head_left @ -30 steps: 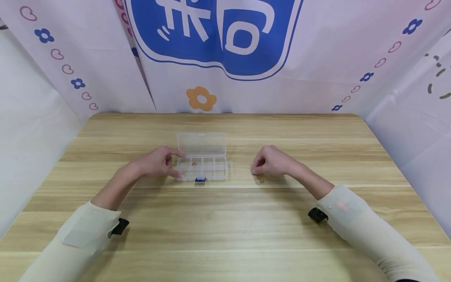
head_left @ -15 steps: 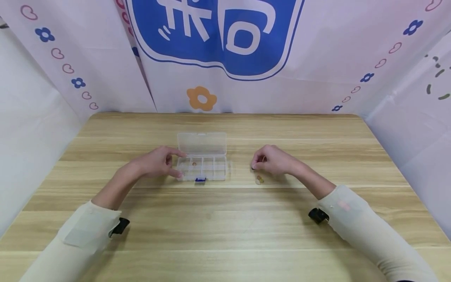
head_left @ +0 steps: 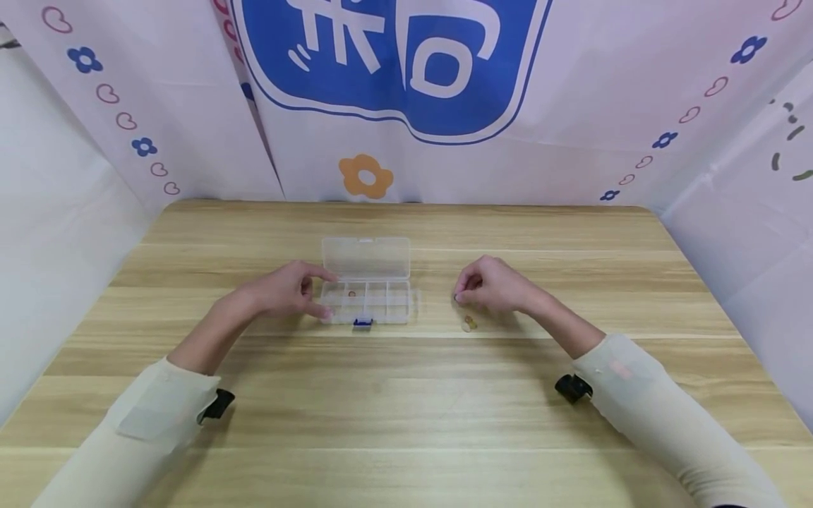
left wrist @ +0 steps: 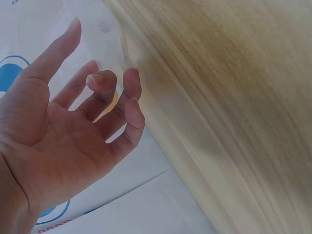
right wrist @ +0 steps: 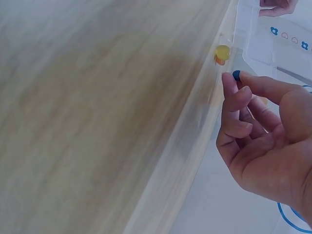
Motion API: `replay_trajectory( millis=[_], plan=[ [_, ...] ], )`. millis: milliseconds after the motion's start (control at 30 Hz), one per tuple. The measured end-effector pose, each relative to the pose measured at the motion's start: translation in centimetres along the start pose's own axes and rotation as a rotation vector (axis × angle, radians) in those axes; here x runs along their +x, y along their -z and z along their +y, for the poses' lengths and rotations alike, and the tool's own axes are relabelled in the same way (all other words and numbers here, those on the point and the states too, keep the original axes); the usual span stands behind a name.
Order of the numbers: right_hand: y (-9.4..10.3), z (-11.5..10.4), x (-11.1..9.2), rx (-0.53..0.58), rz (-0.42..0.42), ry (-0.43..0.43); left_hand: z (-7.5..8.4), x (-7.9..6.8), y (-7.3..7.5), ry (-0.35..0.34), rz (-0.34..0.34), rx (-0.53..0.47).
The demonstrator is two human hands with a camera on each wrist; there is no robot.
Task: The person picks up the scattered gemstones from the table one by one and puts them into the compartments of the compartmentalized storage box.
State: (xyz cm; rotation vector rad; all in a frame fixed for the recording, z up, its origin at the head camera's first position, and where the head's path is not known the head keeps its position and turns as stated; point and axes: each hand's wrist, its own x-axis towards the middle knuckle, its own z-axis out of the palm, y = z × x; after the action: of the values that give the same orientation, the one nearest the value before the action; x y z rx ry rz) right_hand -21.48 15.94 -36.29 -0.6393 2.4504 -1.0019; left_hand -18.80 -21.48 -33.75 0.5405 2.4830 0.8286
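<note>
A clear plastic compartment box (head_left: 376, 302) stands with its lid raised. One compartment holds a small orange-brown bead (head_left: 352, 293). My left hand (head_left: 288, 291) is at the box's left end, index finger at the back corner and thumb at the front corner; in the left wrist view its other fingers are loosely bent. To the right of the box, my right hand (head_left: 489, 286) pinches a small dark blue bead (right wrist: 237, 75) between thumb and index finger. Just in front of that hand lie a few loose beads (head_left: 470, 323), a yellow bead (right wrist: 223, 52) and an orange bead (right wrist: 220, 62) among them.
A blue latch (head_left: 363, 322) is on the box's front side. The wooden table (head_left: 406, 409) runs back to a printed white cloth (head_left: 483, 169), with white sheets at both sides. Black wrist mounts (head_left: 574, 388) sit at both sleeves.
My right hand has lifted slightly away from the loose beads, with the dark blue bead now showing at its fingertips. The left hand stays at the box.
</note>
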Motion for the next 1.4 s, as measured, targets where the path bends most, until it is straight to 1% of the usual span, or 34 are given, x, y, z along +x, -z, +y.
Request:
replay_trajectory(
  millis=[400, 833, 1233, 1400],
  plan=[
    [-0.1, 0.0, 0.2, 0.022, 0.019, 0.037, 0.0, 0.1, 0.0, 0.004, -0.003, -0.007],
    [-0.5, -0.5, 1.1, 0.075, 0.020, 0.074, -0.2, 0.1, -0.1, 0.004, 0.004, -0.013],
    [-0.8, -1.2, 1.7, 0.122, 0.024, 0.113, 0.0, 0.0, -0.1, 0.005, 0.004, -0.008],
    [-0.9, -1.7, 2.0, 0.114, 0.038, 0.123, 0.0, 0.0, -0.1, 0.009, 0.001, -0.012]
  ],
)
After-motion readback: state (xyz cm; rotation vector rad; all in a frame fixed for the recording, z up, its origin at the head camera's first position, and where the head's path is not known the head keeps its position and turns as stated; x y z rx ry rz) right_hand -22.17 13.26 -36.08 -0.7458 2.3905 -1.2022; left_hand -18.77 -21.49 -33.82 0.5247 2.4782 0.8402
